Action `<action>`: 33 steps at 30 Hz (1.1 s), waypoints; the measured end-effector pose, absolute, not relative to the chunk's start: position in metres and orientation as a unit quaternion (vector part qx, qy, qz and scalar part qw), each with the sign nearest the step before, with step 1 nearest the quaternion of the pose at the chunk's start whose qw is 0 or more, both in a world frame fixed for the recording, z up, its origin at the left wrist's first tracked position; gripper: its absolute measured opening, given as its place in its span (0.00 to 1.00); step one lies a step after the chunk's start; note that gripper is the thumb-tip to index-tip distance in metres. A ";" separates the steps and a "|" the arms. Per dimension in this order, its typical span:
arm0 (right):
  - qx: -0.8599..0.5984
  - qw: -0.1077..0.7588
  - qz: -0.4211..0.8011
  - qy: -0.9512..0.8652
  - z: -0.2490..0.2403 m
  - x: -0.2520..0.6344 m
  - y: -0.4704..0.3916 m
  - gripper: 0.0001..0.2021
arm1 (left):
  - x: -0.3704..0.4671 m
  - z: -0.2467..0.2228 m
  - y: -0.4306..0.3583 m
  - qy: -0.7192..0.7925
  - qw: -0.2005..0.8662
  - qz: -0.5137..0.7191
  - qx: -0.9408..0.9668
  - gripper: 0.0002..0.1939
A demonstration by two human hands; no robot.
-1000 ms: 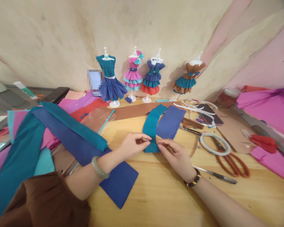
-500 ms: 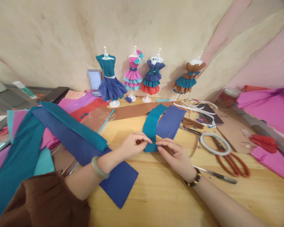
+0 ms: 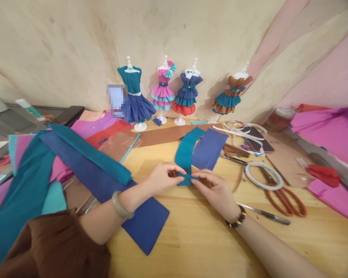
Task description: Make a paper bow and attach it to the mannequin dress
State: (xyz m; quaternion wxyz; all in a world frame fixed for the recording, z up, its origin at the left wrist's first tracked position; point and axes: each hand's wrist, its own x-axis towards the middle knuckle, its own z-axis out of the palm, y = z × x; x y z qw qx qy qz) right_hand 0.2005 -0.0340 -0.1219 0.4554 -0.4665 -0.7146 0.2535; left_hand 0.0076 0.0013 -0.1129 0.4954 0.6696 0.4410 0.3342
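A teal strip of crepe paper [image 3: 185,148] curves across the wooden table [image 3: 191,239], its near end between my two hands. My left hand [image 3: 166,175] pinches the left edge of a raised fold in that end. On the fold's right edge, my right hand [image 3: 211,187] has thumb and index finger closed in a pinch. Just behind the right hand lies a blue piece of crepe paper [image 3: 209,148], partly beside the teal strip. Under my left forearm, a long blue strip [image 3: 147,224] runs out to a square end.
Four small dress forms wear paper dresses at the back wall, among them a pink one [image 3: 162,90]. To the right lie a tape roll [image 3: 263,176], orange-handled scissors [image 3: 287,202] and a pen [image 3: 266,214]. Folded coloured papers [image 3: 26,185] pile up at left.
My fingers have pinched up a small fold in the near end of the teal strip. Both hands stay in nearly the same place.
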 end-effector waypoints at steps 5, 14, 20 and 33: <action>-0.477 0.456 0.253 -0.707 -0.122 0.201 -0.034 0.05 | 0.007 -0.117 0.002 0.446 0.484 0.349 0.667 0.09; -0.492 0.462 0.244 -0.696 -0.126 0.202 -0.033 0.06 | 0.007 -0.114 0.002 0.451 0.461 0.342 0.683 0.10; -0.494 0.465 0.246 -0.692 -0.125 0.202 -0.033 0.06 | 0.007 -0.110 0.000 0.447 0.433 0.347 0.702 0.09; -0.478 0.469 0.253 -0.698 -0.123 0.202 -0.033 0.07 | 0.006 -0.112 0.002 0.424 0.390 0.345 0.741 0.06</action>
